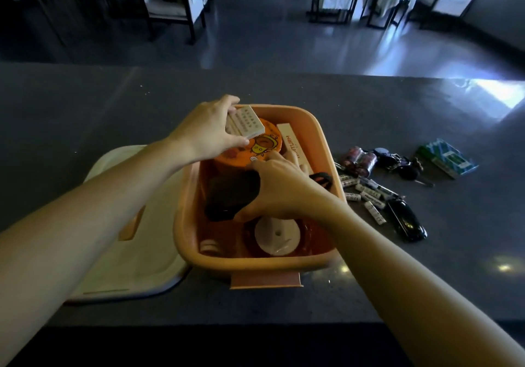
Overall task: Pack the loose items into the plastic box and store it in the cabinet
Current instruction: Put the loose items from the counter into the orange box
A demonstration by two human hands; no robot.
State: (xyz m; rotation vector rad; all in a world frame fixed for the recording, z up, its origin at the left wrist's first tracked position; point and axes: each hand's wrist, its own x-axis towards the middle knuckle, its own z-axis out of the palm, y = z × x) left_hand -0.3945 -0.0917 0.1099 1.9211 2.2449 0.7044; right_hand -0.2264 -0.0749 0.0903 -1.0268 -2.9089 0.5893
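Head view shows our left hand (208, 128), fingers pinching a white card box (245, 122) over the plastic box (321, 139); right hand (277, 186) fingers press a black pouch (231, 196) down to make room. Batteries (366, 193) wait on the tabletop (85, 105), right of our fingers.

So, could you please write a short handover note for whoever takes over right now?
Left hand: holds a white block over the box.
Right hand: inside the box, on a black item.
Done: orange tin, long carton and white disc are in the box.
Left: batteries, keys, black case and green pack lie on the counter. Lid is off, left of the box. Cabinet not in view.
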